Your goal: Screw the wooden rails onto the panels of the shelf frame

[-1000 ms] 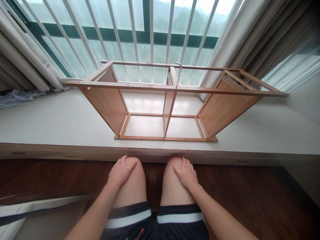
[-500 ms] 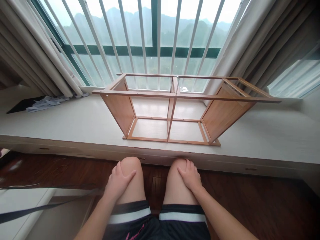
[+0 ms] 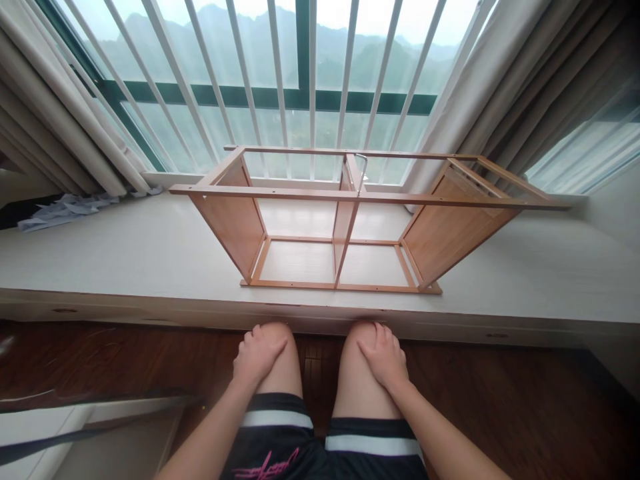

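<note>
My left hand [image 3: 259,355] lies open over my left knee, thumb and fingers apart and nothing in it. On the other knee rests my right hand [image 3: 384,355], open too, its fingers draped over the outer side. Beyond both knees a wooden rack frame [image 3: 300,193] lies on its side on the white window ledge [image 3: 125,260], out of contact with either hand. It has panels at both ends and one divider in the middle. A thin metal hex key [image 3: 362,175] sits on the frame's upper rail near that divider.
A barred window [image 3: 280,87] rises behind the ledge, with grey curtains [image 3: 65,113] on both sides. Crumpled pale cloth or paper [image 3: 65,210] lies at the ledge's left. Below is a dark wood floor [image 3: 480,393]; a white piece of furniture [image 3: 100,440] stands at lower left.
The view has shifted slightly, and my legs and left hand appear a little further right and lower. Both hands stay on the knees; the rack frame has not moved on the ledge.
</note>
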Demonstrator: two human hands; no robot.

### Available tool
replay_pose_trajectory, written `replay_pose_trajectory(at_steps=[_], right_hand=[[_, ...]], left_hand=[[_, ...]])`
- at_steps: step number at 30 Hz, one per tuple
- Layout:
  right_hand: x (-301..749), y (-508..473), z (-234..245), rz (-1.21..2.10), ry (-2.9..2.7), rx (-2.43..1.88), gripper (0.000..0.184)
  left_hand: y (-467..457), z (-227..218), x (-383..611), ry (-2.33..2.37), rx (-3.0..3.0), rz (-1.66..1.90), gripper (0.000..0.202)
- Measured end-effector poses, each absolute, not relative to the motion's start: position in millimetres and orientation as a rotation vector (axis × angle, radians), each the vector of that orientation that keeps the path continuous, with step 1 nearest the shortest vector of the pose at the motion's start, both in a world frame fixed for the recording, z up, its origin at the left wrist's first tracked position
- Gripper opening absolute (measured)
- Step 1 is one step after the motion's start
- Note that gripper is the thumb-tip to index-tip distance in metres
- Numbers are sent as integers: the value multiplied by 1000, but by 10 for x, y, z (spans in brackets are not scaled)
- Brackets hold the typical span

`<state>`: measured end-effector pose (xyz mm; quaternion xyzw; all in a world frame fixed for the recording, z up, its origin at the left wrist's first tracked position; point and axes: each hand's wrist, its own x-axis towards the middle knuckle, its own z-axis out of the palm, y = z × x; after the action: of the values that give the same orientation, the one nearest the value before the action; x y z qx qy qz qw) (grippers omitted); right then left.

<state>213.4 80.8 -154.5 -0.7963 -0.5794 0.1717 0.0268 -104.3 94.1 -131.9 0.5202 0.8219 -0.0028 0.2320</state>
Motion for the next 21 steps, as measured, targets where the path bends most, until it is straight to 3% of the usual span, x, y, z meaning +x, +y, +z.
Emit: replay_pose_trajectory(at_steps=[21], right_hand=[[2101,1098,-1758,548,-1731,-2543,68]], left_hand=[[1528,-1607,-882,2230,1492,-116,72]])
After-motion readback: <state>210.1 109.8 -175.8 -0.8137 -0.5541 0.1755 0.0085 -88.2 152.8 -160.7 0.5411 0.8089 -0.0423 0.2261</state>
